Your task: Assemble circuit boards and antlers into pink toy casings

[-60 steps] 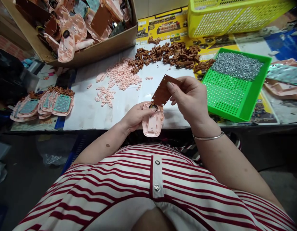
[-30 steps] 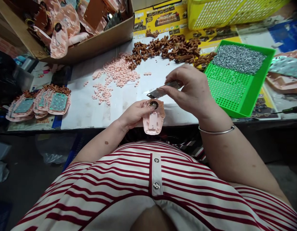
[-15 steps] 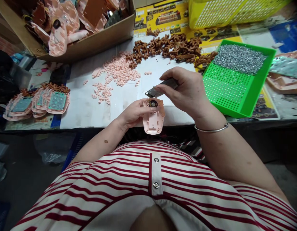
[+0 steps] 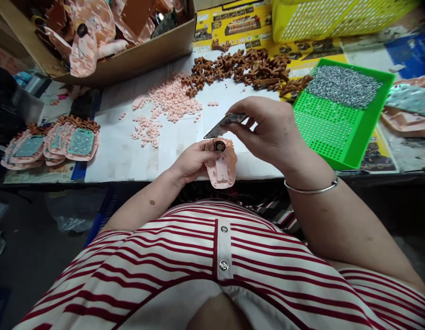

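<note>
My left hand [image 4: 193, 160] grips a pink plastic shell [image 4: 222, 172] by its left side, just over the table's front edge. Its thumb lies on the shell, beside a small round black speaker [image 4: 219, 146] at the upper end. Above the shell, my right hand [image 4: 263, 128] pinches a circuit board [image 4: 221, 127] between thumb and fingers. The board is tilted, and its lower left corner hangs close over the speaker. Thin wires seem to run between board and shell, too fine to trace. The fingertips behind the board are partly hidden.
Small pink plastic pieces [image 4: 174, 98] and brown plastic parts [image 4: 243, 68] lie in heaps. A green tray [image 4: 329, 133] holds many screws [image 4: 343, 85]. Shells with boards [image 4: 81, 142] are stacked left. A cardboard box [image 4: 146, 57] and a yellow basket [image 4: 336, 23] stand behind.
Two seconds ago the board's flat brown face showed; my right hand has since tipped it over, and it now sits edge-on, lower and further left. My left hand keeps hold of the shell.
</note>
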### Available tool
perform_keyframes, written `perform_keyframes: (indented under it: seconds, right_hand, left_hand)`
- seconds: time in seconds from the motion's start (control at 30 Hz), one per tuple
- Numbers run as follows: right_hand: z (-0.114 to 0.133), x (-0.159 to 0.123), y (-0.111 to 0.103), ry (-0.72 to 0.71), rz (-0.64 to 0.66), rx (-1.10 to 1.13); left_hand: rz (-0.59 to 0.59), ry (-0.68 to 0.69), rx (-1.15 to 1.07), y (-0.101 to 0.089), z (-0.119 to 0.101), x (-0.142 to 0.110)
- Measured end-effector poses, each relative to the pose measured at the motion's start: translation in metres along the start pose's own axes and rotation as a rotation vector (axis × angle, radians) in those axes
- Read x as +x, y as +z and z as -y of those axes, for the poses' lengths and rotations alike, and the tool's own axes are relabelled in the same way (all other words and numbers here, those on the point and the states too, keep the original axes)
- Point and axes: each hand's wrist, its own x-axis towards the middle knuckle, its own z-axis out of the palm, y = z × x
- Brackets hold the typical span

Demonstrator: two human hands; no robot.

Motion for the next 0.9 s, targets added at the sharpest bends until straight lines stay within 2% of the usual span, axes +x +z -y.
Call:
perform_keyframes:
  seconds: [0.13, 0.23, 0.3, 0.37, 0.53, 0.63, 0.7, 0.77, 0.9]
  right_hand:
    - [0.017, 0.014, -0.005, -0.052, 0.106, -0.129]
    - [0.029, 0.026, -0.008, -0.073, 0.238, -0.095]
    - [0.032, 0.03, -0.008, -0.068, 0.26, -0.08]
    - [0.033, 0.032, -0.008, -0.057, 0.214, -0.07]
    - [0.023, 0.032, -0.001, 0.01, 0.003, -0.106]
    - [0.012, 0.034, 0.0, 0.117, -0.014, -0.151]
    - [0.003, 0.033, -0.003, 0.22, 0.02, -0.076]
    - [-0.006, 0.031, -0.008, 0.297, 0.1, 0.094]
    - [-0.02, 0.023, -0.02, 0.312, 0.242, 0.423]
  left_hand:
    - [-0.017, -0.014, -0.008, 0.001, 0.001, 0.0]
    - [-0.033, -0.016, -0.014, -0.002, 0.003, 0.001]
    - [-0.02, -0.004, -0.015, -0.003, 0.004, 0.002]
    - [-0.013, 0.002, -0.004, -0.003, 0.004, 0.002]
    - [-0.064, -0.015, 0.024, 0.001, 0.002, 0.001]
    - [-0.054, -0.032, 0.017, 0.001, 0.0, 0.0]
    - [-0.052, -0.057, 0.009, 0.0, 0.0, 0.0]
    - [-0.027, -0.066, -0.011, -0.002, 0.0, 0.0]
    - [0.042, -0.052, -0.073, -0.004, -0.002, 0.001]
